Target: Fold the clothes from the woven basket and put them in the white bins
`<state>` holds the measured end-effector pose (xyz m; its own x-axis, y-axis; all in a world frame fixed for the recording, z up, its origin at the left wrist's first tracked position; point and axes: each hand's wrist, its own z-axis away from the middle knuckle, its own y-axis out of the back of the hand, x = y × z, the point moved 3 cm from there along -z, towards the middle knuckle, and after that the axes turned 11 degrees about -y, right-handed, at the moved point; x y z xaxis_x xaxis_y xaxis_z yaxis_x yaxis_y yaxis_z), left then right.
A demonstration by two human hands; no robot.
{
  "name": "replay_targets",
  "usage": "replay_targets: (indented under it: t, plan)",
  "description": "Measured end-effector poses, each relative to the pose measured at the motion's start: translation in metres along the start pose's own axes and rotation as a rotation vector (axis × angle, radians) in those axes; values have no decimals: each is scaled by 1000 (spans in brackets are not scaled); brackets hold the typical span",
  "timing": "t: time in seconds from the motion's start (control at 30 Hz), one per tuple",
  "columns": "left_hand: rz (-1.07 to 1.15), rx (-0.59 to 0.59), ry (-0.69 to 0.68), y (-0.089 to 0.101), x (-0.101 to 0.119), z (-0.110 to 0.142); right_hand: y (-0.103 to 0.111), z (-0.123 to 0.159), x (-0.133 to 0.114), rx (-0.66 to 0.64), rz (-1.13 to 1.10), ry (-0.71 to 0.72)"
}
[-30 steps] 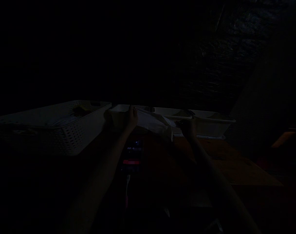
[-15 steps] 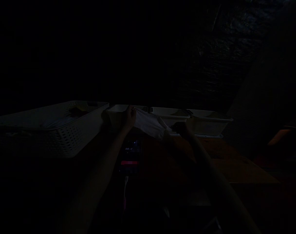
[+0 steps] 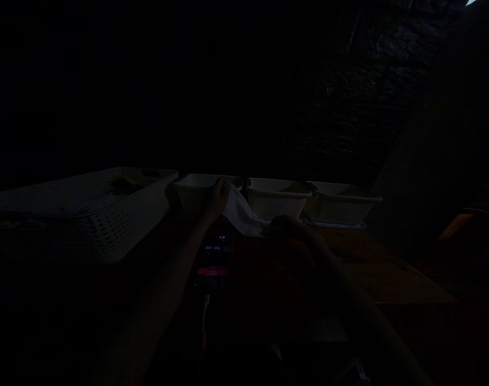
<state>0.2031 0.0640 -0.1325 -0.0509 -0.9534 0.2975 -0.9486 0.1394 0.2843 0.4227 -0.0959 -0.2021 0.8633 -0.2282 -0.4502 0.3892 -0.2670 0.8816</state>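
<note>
Head view, very dark; most edges hard to make out. Your left hand [image 3: 217,198] is closed, pinching the upper end of a white cloth [image 3: 240,212]; the cloth sags from that grip down to your right hand [image 3: 287,228], which looks curled around its lower end, fingertips lost in shadow. Both forearms fade out toward the bottom edge.

Left of your left grip: a perforated basket [image 3: 140,230], cut off by the frame, with a pale heap [image 3: 94,202] and a dark item [image 3: 126,186] inside, neither identifiable. Just behind that grip, a left bin [image 3: 184,187], partly covered by your hand, contents unreadable. Beyond your right grip, a middle bin [image 3: 276,203] and, farther right, a right bin [image 3: 343,209]; can't tell what's in either. Below your left grip, a lit phone [image 3: 212,271] on the wooden table [image 3: 405,284], its cable [image 3: 205,313] fading into black.
</note>
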Motion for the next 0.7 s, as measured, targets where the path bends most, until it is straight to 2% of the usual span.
replay_targets:
  t: [0.17, 0.27, 0.37, 0.47, 0.6, 0.7]
  plan:
    - [-54, 86, 45, 5, -13, 2, 10, 5, -1, 3, -19, 37]
    - [-55, 166, 62, 10, -20, 2, 23, 7, -3, 142, -165, 56]
    - [-35, 249, 78, 14, -24, 1, 31, 5, 0, 297, -508, -4]
    - [-17, 295, 100, 15, -28, 0, 33, 3, 6, 359, -808, -98]
    - [-32, 301, 120, 15, -32, 1, 33, 5, 13, 471, -923, -189]
    - [-49, 297, 137, 15, -34, 2, 31, 7, 16, 480, -941, -237]
